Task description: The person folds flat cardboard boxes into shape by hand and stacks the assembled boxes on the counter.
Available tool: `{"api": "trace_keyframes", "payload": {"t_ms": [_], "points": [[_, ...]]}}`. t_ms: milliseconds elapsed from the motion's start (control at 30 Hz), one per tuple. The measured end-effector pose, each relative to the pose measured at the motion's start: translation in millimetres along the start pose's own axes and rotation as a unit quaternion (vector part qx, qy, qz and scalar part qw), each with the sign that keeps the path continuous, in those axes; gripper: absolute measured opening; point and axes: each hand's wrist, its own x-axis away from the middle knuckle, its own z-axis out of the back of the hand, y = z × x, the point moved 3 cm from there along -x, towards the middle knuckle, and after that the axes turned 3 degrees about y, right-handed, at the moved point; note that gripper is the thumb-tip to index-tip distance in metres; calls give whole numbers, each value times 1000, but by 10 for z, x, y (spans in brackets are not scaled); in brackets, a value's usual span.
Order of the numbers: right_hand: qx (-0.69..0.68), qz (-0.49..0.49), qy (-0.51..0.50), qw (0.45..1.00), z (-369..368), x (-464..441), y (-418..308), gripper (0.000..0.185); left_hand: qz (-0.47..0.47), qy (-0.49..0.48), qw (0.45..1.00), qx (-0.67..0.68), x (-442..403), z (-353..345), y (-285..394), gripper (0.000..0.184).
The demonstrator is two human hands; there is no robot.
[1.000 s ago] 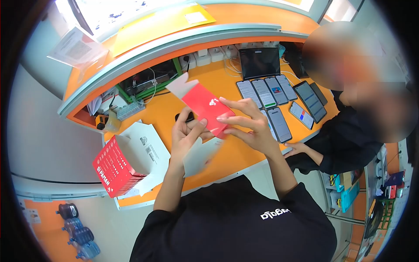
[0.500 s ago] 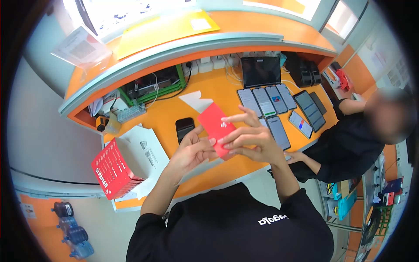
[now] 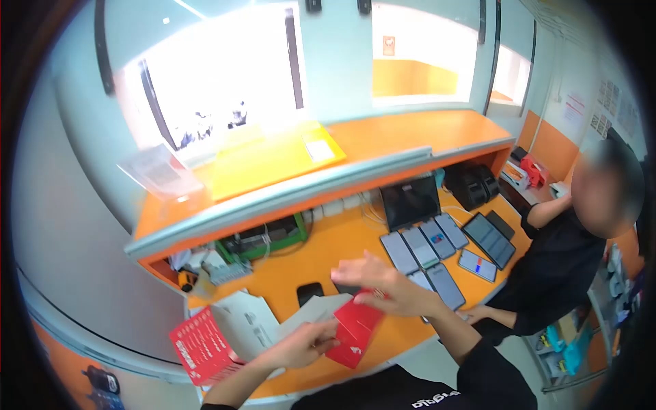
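Note:
A red folded card sleeve (image 3: 354, 333) with a white logo and a pale flap (image 3: 311, 316) is tilted above the desk's front part. My left hand (image 3: 305, 347) is closed on its left edge. Over the upper right end of the sleeve, my right hand (image 3: 393, 285) has its fingers stretched out to the left, the thumb near the red surface. Partly behind those fingers is a dark flat thing (image 3: 347, 289) I cannot identify. A black phone (image 3: 309, 294) lies on the desk just left of it. Left of my hands stands an open red-and-white box (image 3: 205, 345).
Several phones (image 3: 445, 285), a tablet (image 3: 489, 239) and a laptop (image 3: 410, 201) cover the desk's right side. A co-worker (image 3: 547, 253) in black stands at the right. The raised orange counter (image 3: 417, 130) holds a yellow folder (image 3: 273, 164) and a clear stand (image 3: 160, 174).
My view has tilted up, so the desk appears lower. The sleeve has turned, and its pale flap now points left. My right hand's fingers have lifted off its face and straightened.

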Motion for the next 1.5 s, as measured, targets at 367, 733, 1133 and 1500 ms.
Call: {"api": "trace_keyframes", "payload": {"t_ms": [367,733,1133,1500], "points": [[-146,-57,-144,977,-416,58,124,16,51,8,986,-158,45,106,-273,32],[32,26,-1,999,-534,283,69,22,28,45,991,-124,6,2,-301,30],[163,148,-34,975,-626,428,-155,20,41,66,983,-167,-32,-62,-67,20],[150,113,3,982,-627,421,-203,28,42,78,991,-99,52,-99,-206,23]]}}
